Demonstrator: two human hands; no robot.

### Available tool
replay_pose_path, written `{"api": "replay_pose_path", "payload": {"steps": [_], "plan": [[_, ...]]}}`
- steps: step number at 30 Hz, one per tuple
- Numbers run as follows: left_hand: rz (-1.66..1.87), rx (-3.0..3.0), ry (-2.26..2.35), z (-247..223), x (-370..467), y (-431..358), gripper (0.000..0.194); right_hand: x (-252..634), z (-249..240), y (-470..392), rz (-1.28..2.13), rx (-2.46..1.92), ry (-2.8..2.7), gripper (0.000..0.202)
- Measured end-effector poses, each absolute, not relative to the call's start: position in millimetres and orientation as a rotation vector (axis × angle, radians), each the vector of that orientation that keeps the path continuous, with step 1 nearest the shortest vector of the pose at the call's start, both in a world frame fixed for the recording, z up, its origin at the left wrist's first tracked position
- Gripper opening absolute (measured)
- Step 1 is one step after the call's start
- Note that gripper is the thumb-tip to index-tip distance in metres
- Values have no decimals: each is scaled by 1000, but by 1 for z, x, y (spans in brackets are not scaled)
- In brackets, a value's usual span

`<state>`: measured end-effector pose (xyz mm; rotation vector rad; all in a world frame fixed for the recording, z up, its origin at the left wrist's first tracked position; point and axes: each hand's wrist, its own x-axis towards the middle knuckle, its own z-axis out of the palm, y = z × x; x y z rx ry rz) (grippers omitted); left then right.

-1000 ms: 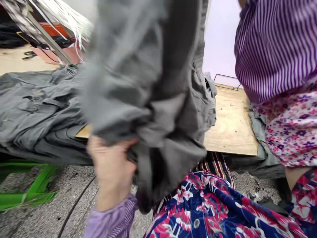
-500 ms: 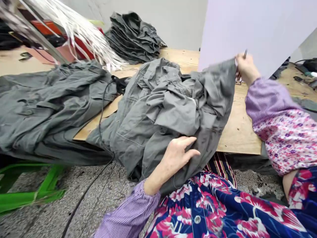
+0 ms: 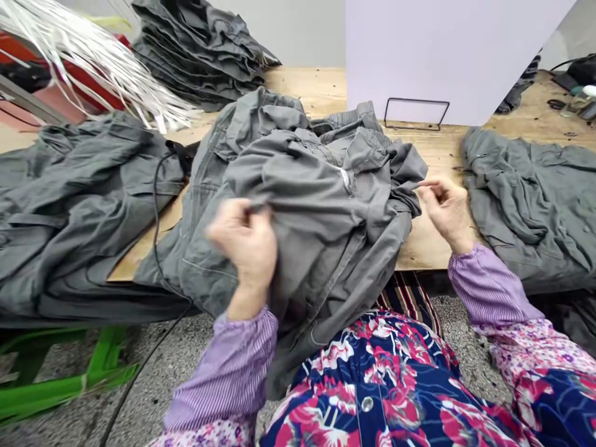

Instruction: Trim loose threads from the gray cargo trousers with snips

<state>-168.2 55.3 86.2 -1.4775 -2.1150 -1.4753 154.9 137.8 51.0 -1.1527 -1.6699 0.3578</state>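
Grey trousers lie bunched before me, partly on the wooden table and partly hanging over its front edge toward my lap. Their zip fly and a small white tag face up near the waistband. My left hand, smeared by motion, is closed on a fold of the cloth at the left and pulls it taut. At the right edge of the trousers my right hand is pinched, thumb and forefinger meeting at the fabric. Whether it also has a tool in its palm, I cannot tell.
More grey garments lie at left and right. A folded grey stack stands behind, near white strips. A pale panel rises behind a wire frame. A black cord crosses the table edge; green stool legs stand below.
My left hand, spread flat on the cloth before, has moved left and closed on it. My right hand came down from the raised corner; its pointed tool no longer shows clearly. The view shifted right.
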Motion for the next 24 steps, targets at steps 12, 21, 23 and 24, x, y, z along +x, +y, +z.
{"api": "replay_pose_path", "payload": {"steps": [12, 21, 23, 24], "plan": [[-1324, -1285, -2466, 78, -283, 108, 29, 153, -12, 118, 655, -1290, -1608, 38], [-1267, -1624, -2252, 102, -126, 5, 34, 140, -1, 55, 837, -1254, -1474, 31], [-1459, -1775, -2500, 80, -94, -10, 44, 122, 7, 41, 838, -1201, -1511, 28], [-1530, -1803, -2610, 68, -83, -13, 48, 112, 10, 36, 837, -1175, -1536, 27]]}}
